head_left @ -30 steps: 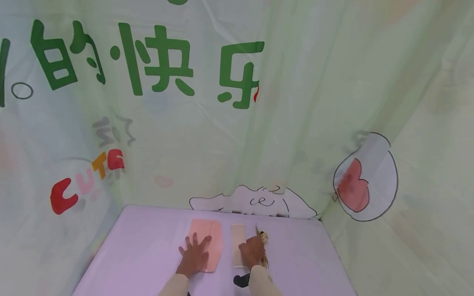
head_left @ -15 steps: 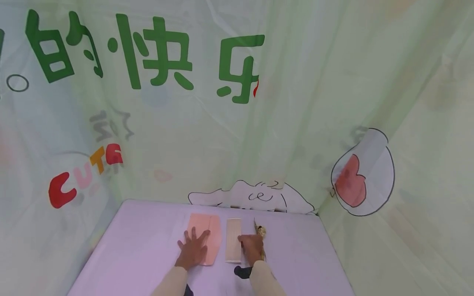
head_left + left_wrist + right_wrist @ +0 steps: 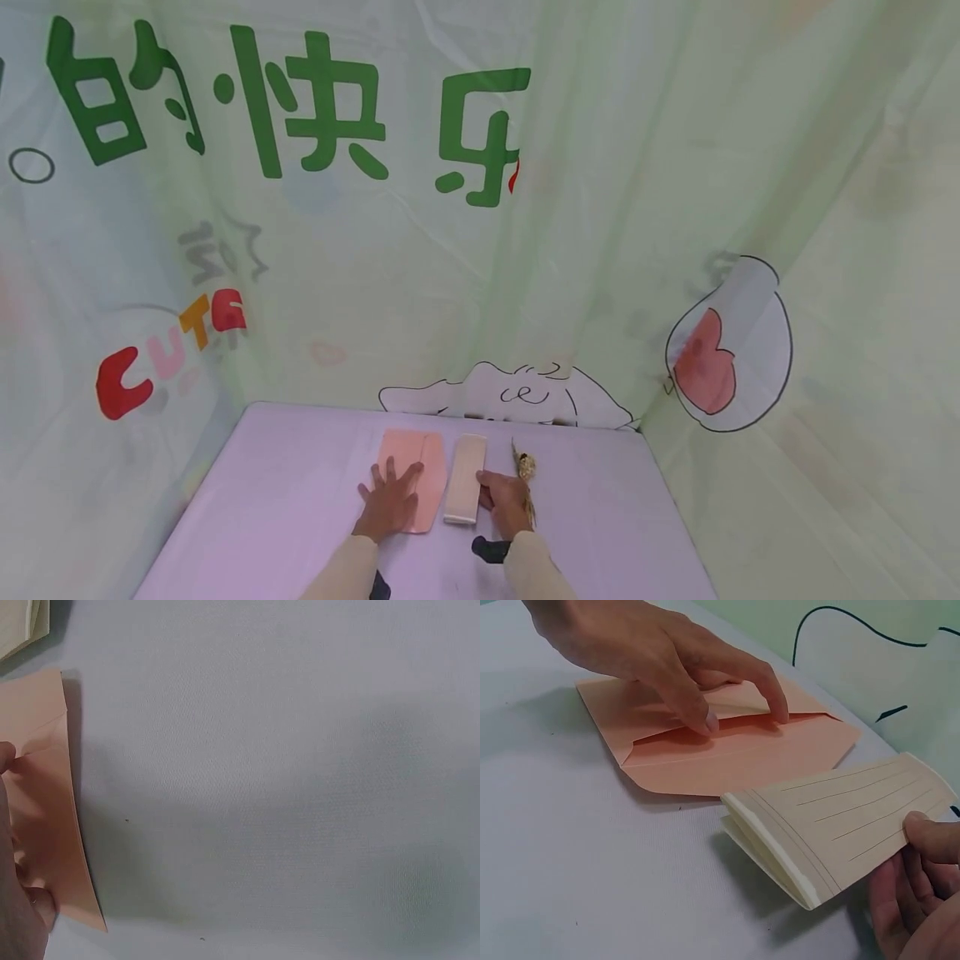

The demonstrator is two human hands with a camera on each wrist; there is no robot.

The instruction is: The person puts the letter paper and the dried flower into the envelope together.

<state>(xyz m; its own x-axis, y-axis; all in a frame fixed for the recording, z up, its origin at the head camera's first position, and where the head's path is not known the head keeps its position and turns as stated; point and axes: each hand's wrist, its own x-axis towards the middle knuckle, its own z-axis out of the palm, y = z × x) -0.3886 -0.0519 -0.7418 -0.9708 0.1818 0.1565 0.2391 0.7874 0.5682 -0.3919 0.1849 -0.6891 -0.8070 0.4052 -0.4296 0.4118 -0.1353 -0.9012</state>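
A pink envelope (image 3: 432, 492) lies flat on the table, its flap folded open toward the right. My left hand (image 3: 386, 504) rests on it with fingers spread. In the right wrist view, thumb and forefinger of that left hand (image 3: 660, 664) touch the edge of the envelope's opening (image 3: 735, 769). Just right of the envelope, a folded sheet of lined letter paper (image 3: 466, 477) is tilted, its near end leaning left. My right hand (image 3: 507, 503) pinches its right edge, thumb on top and fingers below. The folded layers of the letter paper (image 3: 840, 817) gape a little at one end.
A small bunch of dried flowers (image 3: 527, 468) lies right behind my right hand. A black strap piece (image 3: 491, 550) sits at the right wrist. The lilac table (image 3: 600, 500) ends at a printed curtain (image 3: 570, 250) behind and on both sides.
My right hand has lifted and shifted the letter paper leftward, closer to the envelope, and it has turned slightly. My left hand stays on the envelope. The head view has tilted a little.
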